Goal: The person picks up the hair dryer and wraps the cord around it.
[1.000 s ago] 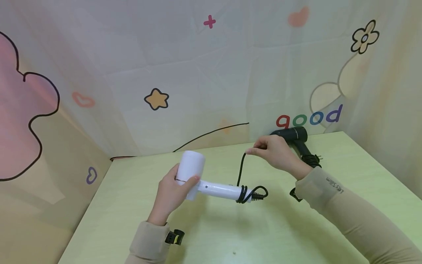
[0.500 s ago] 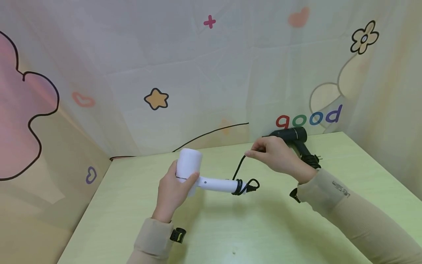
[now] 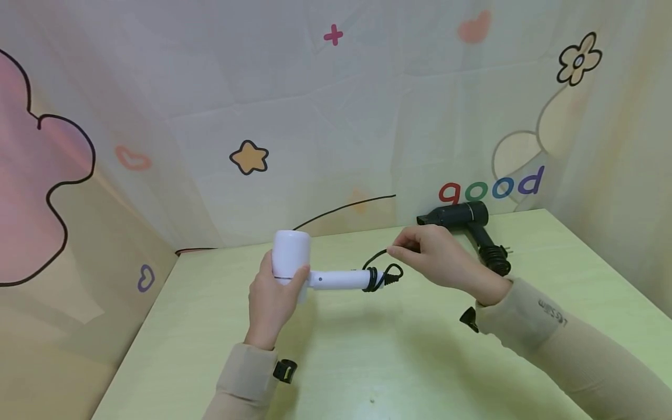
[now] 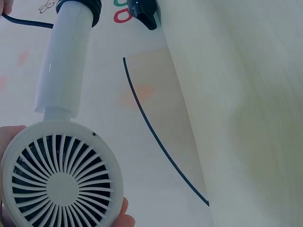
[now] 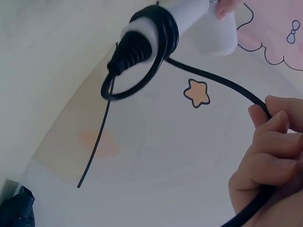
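A white hair dryer (image 3: 338, 280) is held above the table by my left hand (image 3: 273, 303), which grips it round the head. Its handle points right, and the vented round back (image 4: 62, 189) faces the left wrist camera. Black cord (image 5: 213, 78) is wound round the handle's end, with a small loop by the ribbed cord sleeve (image 5: 130, 52). My right hand (image 3: 433, 254) pinches the cord between thumb and forefinger, a short way right of the handle. In the right wrist view, more cord passes through the curled fingers (image 5: 270, 165) and leaves the frame below.
Behind my right hand, a black hair dryer (image 3: 457, 216) lies at the back right of the table (image 3: 210, 350), its cord (image 3: 494, 259) wound round the handle and plug prongs showing. A printed curtain (image 3: 315, 116) hangs along the table's back edge.
The white hair dryer in my left hand has risen and shifted slightly left, its handle now nearly level. My right hand has dropped a little, and the cord between the hands slants more.
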Available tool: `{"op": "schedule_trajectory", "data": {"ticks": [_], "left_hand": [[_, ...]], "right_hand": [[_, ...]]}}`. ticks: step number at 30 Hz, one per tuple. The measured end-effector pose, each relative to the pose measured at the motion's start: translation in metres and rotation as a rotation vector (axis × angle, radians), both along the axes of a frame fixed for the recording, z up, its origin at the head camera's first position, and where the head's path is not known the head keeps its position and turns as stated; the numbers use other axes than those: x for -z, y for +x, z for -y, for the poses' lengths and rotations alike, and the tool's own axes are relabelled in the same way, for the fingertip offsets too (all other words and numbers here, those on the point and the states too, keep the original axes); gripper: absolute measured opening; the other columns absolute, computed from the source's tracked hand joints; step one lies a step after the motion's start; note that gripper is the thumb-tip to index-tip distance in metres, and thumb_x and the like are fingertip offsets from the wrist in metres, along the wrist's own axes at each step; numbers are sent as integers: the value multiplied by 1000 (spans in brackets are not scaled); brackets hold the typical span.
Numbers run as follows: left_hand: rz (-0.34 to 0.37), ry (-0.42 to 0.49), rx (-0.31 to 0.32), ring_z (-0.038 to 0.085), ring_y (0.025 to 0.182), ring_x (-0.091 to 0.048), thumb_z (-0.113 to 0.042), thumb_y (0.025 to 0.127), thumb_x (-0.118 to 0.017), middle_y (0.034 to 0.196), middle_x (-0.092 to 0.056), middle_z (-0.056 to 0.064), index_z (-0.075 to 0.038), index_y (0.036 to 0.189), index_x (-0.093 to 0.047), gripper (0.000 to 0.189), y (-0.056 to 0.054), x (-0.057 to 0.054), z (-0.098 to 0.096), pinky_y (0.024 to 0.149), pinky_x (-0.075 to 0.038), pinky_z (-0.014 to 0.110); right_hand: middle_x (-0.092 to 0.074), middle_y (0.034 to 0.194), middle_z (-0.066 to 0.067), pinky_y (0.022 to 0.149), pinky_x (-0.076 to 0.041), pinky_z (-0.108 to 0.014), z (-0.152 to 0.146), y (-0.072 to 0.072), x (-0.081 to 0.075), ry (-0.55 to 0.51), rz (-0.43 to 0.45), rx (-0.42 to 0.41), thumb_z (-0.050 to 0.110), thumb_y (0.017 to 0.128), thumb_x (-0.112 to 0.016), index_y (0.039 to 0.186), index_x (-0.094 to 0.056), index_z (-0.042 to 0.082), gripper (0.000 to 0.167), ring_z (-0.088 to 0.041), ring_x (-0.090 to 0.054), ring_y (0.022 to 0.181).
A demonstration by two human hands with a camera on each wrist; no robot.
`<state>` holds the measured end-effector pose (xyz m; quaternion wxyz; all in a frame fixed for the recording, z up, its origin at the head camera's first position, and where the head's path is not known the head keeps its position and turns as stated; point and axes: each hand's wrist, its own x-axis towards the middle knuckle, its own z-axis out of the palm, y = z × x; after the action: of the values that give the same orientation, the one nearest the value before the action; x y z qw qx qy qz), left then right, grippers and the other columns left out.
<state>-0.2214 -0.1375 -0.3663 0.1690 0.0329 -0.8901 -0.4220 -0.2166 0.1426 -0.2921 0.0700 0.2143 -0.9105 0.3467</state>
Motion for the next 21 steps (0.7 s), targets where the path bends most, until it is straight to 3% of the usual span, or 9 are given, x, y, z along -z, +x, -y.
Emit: {"op": "schedule_trajectory", "data": {"ticks": [10, 21], "left_hand": [[23, 56, -78, 32, 89, -62, -47, 85, -62, 111, -62, 15, -8, 137, -38, 69, -2, -2, -1, 68, -51, 40], [-18, 121, -99, 33, 92, -60, -49, 89, -57, 112, -59, 18, -4, 140, -32, 73, -5, -2, 1, 72, -50, 43]], "right_hand": [[-55, 66, 3, 53, -37, -24, 5, 16, 3, -17, -24, -27, 15, 90, -62, 91, -69, 7, 10, -11, -42, 56], [-56, 69, 3, 47, -36, -22, 14, 31, 13, -74, 18, -46, 11, 91, -59, 93, -69, 9, 10, -7, -40, 51]]}}
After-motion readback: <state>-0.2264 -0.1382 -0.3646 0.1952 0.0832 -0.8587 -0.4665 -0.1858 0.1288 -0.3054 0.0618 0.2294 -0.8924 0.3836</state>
